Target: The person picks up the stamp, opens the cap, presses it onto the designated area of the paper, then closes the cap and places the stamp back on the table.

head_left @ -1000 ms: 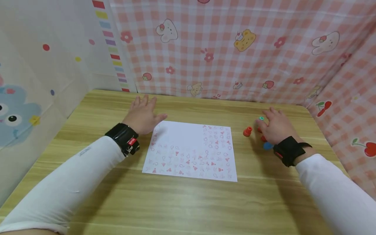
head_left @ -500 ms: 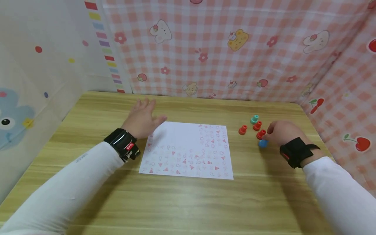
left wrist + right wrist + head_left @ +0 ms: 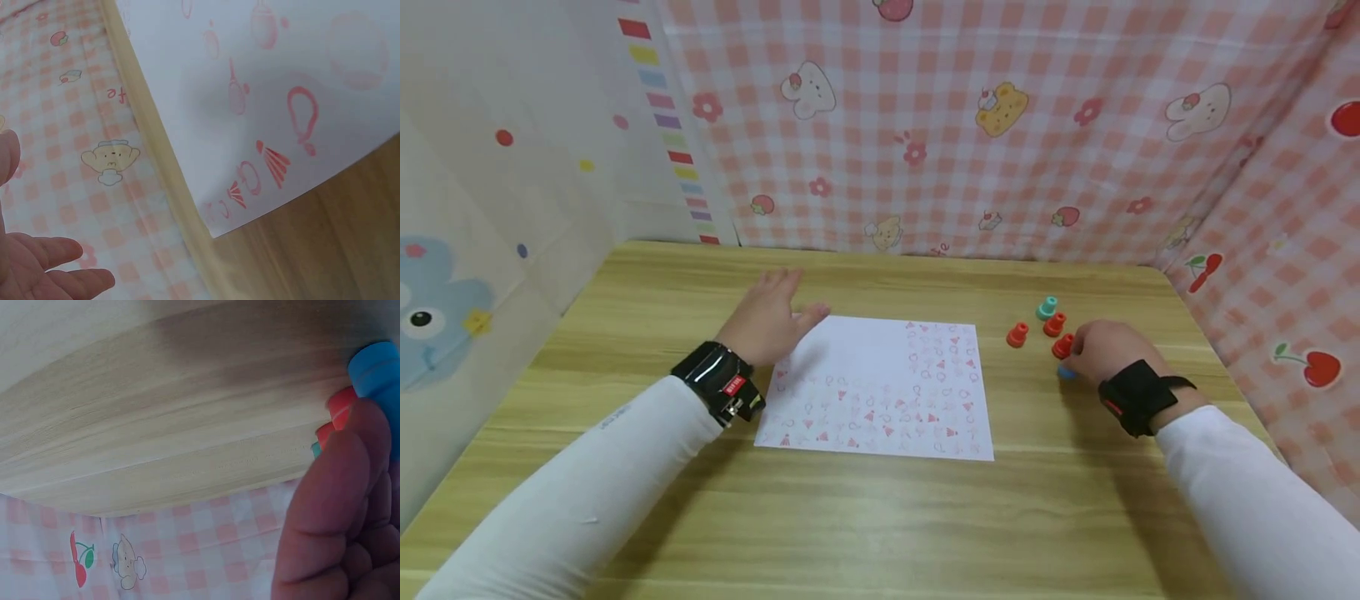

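Note:
My right hand [image 3: 1112, 354] is at the blue stamp [image 3: 378, 378], fingers curled and fingertips at its side; in the head view the hand covers part of that stamp. The stamp stands on the table in a small group. Close by are several red stamps [image 3: 1063, 346] and a teal stamp [image 3: 1047, 308]. At the far left corner of a white sheet of paper [image 3: 865, 350], my left hand [image 3: 767, 321] hovers with its fingers spread, holding nothing. Red and pink prints of shuttlecocks and rackets cover much of the sheet.
The sheet lies in the middle of the wooden table [image 3: 880, 525], left of the stamps. A pink checked cloth [image 3: 865, 125] hangs behind the table's far edge and along the right. A pale patterned cloth [image 3: 550, 192] covers the left side.
My right hand has come down from above the stamps, its fingers closing from spread to curled at the blue stamp. The left hand stays near the paper's corner.

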Demonstrator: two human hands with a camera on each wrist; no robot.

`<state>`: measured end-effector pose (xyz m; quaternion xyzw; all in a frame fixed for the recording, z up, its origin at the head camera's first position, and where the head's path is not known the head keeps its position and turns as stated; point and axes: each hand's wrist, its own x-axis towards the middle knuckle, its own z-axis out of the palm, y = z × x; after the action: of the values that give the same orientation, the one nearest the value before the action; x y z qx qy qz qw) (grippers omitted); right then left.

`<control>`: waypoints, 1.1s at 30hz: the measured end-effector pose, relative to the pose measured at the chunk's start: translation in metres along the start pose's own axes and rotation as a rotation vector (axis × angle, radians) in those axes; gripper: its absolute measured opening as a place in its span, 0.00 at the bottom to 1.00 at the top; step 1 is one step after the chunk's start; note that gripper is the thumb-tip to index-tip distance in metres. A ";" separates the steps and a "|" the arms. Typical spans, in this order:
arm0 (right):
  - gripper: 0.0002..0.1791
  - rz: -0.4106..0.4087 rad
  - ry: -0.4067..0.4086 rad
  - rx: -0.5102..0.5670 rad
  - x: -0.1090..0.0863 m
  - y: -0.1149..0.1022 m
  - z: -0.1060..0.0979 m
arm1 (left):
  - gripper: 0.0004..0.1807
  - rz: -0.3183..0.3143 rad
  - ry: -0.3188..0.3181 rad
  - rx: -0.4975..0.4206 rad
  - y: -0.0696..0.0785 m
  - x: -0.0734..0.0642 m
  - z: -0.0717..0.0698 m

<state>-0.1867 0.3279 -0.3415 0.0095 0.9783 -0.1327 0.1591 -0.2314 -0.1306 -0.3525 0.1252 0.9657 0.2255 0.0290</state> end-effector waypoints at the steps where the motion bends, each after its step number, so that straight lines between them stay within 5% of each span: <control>1: 0.12 -0.002 0.000 -0.003 0.000 0.000 0.000 | 0.47 -0.002 -0.002 -0.003 0.000 0.000 0.000; 10: 0.13 -0.054 0.095 -0.002 -0.008 -0.006 -0.008 | 0.46 -0.025 -0.002 -0.043 0.004 0.000 0.005; 19: 0.14 -0.123 0.242 0.122 -0.017 -0.044 -0.010 | 0.46 -0.018 -0.007 -0.166 0.018 -0.004 0.011; 23: 0.15 -0.141 0.284 0.248 -0.020 -0.065 -0.007 | 0.44 0.023 -0.005 -0.260 0.029 -0.007 0.014; 33: 0.16 -0.222 0.215 0.792 -0.006 -0.120 0.019 | 0.34 0.087 -0.050 -0.620 0.068 -0.012 0.035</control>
<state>-0.1820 0.2072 -0.3257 -0.0218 0.8578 -0.5128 0.0247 -0.2007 -0.0596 -0.3543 0.1569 0.8436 0.5073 0.0800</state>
